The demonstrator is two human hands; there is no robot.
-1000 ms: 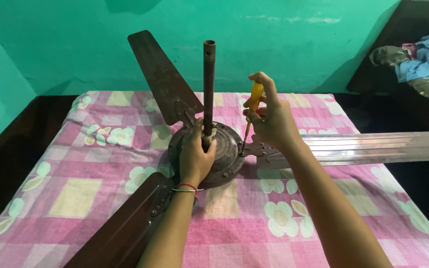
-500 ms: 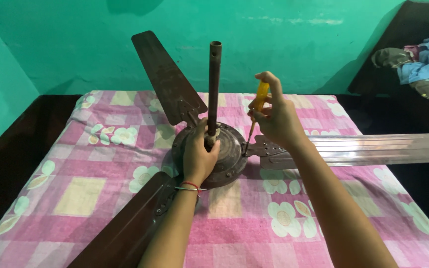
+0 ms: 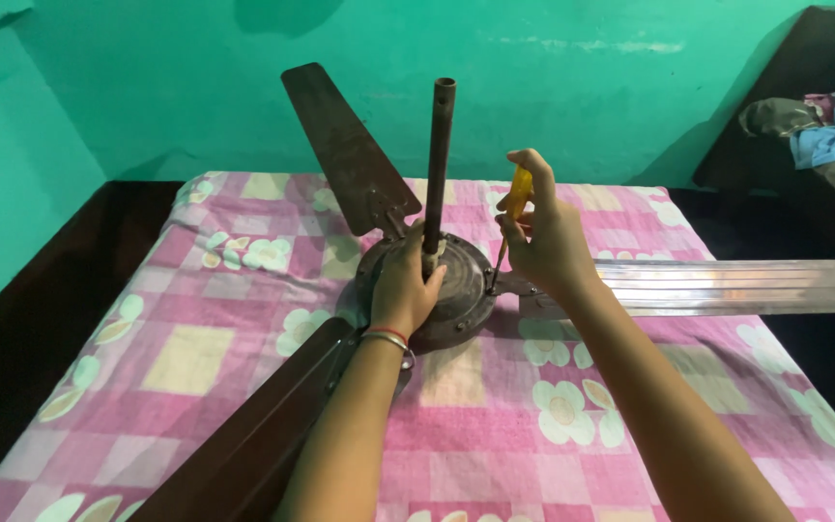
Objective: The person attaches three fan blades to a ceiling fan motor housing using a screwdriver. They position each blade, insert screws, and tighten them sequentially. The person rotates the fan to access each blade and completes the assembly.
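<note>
A brown ceiling fan lies on a bed covered with a pink checked sheet patterned with pale flowers, and fills the middle of the frame. Its round motor housing sits at the centre, with a dark rusty rod standing upright from it toward the top of the frame.

The left hand comes up from the lower middle of the frame and is closed around the base of the rod, resting on top of the housing; a thin red and silver bangle circles its wrist. The right hand, just right of centre, is curled tight around the yellow handle of a screwdriver. The tool is held nearly upright, slightly tilted, with its thin shaft running down to the right edge of the housing, where the tip meets the metal beside a blade bracket.

Three blades spread out from the housing: one dark blade points to the upper left, another dark blade runs to the lower left under the left forearm, and a pale silvery blade stretches to the right edge. A green wall fills the background. In the upper right corner a heap of clothes lies on a dark surface.
</note>
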